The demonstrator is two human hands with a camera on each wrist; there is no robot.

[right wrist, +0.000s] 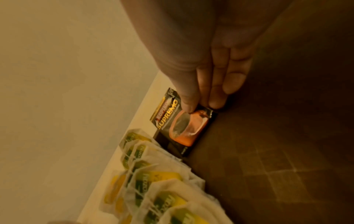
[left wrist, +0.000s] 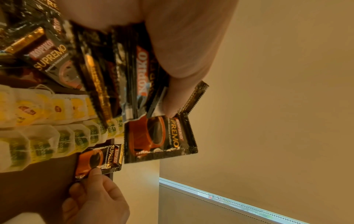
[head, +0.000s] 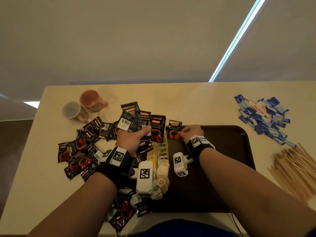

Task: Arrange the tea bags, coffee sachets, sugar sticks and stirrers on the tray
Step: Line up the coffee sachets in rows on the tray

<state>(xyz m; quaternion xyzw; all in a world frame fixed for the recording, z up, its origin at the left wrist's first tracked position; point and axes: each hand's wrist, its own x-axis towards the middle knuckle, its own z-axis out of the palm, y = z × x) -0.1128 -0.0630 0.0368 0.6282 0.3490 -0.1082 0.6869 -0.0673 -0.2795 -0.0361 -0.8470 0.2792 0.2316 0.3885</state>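
Note:
A dark brown tray (head: 222,151) lies in front of me, with two rows of tea bags (head: 161,156) along its left side. My left hand (head: 135,135) grips a fanned bunch of black coffee sachets (head: 145,122) just left of the tray's far corner. My right hand (head: 188,132) pinches one coffee sachet (head: 175,130) and holds it against the tray's far left corner, beside the green-tagged tea bags (right wrist: 153,174). In the right wrist view my thumb and fingers (right wrist: 214,91) clamp that single sachet's (right wrist: 180,125) edge. Blue sugar sticks (head: 263,117) and wooden stirrers (head: 294,168) lie right of the tray.
Loose coffee sachets (head: 80,151) litter the table left of the tray and at its near left corner (head: 124,212). Two mugs, a grey mug (head: 73,111) and a pink mug (head: 91,100), lie on their sides at the far left. The table's far edge (head: 153,82) meets a beige wall.

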